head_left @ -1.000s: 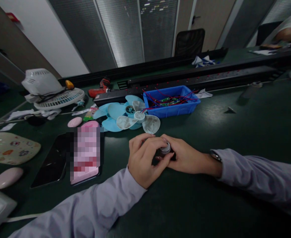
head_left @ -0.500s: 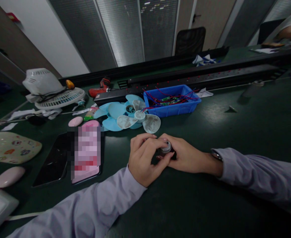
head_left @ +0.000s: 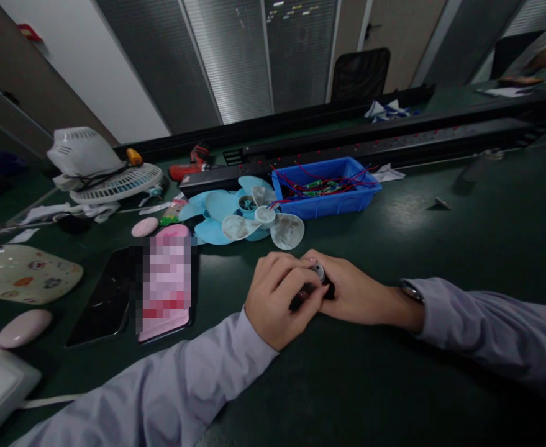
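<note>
Both hands are bunched together low on the green table (head_left: 394,372), the left hand (head_left: 279,298) curled over the front and the right hand (head_left: 354,292) cupped behind. Between them they're clamped around a small dark motor (head_left: 318,272), with only its silvery end peeking out between the fingertips. With so many fingers crowding so little of it, I'd say one sliding pinch could pop it loose to roll toward the fan blades (head_left: 249,217) or the pink phone (head_left: 168,282), and any thin lead hidden under that grip could bend unnoticed.
</note>
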Demonstrator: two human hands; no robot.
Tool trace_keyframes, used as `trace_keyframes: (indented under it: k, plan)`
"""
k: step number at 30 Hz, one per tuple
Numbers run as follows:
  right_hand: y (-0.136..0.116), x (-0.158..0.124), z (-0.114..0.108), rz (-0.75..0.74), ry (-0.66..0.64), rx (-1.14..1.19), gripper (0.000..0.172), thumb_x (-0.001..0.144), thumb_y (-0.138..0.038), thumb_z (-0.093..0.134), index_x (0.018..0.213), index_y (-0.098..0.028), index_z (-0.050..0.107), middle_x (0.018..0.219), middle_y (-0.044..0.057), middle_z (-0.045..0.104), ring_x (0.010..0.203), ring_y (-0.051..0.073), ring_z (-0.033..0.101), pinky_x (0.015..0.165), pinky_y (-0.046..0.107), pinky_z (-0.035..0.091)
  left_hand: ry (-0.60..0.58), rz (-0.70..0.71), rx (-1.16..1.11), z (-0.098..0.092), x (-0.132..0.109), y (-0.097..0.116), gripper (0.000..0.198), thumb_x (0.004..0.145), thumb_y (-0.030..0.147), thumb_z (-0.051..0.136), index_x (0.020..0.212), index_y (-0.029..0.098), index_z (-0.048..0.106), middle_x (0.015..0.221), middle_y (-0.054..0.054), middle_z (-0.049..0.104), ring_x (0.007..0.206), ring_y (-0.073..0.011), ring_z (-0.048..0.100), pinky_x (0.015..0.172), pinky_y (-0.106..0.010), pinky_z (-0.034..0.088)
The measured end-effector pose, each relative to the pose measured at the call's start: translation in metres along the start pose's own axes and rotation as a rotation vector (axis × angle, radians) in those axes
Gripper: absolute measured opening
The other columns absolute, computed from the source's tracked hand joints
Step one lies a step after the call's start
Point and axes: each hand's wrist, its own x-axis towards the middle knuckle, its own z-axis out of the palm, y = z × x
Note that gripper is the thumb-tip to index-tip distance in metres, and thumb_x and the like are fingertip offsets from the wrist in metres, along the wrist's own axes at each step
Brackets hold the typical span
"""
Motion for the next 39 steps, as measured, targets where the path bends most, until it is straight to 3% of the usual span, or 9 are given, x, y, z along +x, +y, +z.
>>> trace_keyframes:
  k: [21, 39]
  plan:
    - [0.0008, -0.0008, 0.0009, 0.041, -0.015, 0.003, 0.015, 0.079, -0.017, 0.058, 0.089, -0.019, 0.047, 0.085, 0.002, 0.053, 0.074, 0.017, 0.054, 0.064, 0.031, 0.044, -0.039, 0.01, -0.013, 0.0006, -0.0031, -0.0023, 0.009, 0.079, 0.016, 0.066, 0.087, 0.018, 0.061, 0.102, -0.008, 0.065, 0.092, -0.021, 0.058, 0.077, -0.039, 0.048]
    - [0.0005, -0.0004, 0.0017, 0.027, 0.005, -0.007, 0.018, 0.077, -0.014, 0.059, 0.088, -0.019, 0.047, 0.083, 0.001, 0.052, 0.071, 0.016, 0.052, 0.061, 0.028, 0.042, -0.046, -0.006, -0.011, 0.0, -0.0021, -0.0005, 0.005, 0.08, 0.016, 0.063, 0.079, 0.019, 0.06, 0.102, -0.007, 0.066, 0.092, -0.0208, 0.058, 0.078, -0.038, 0.048]
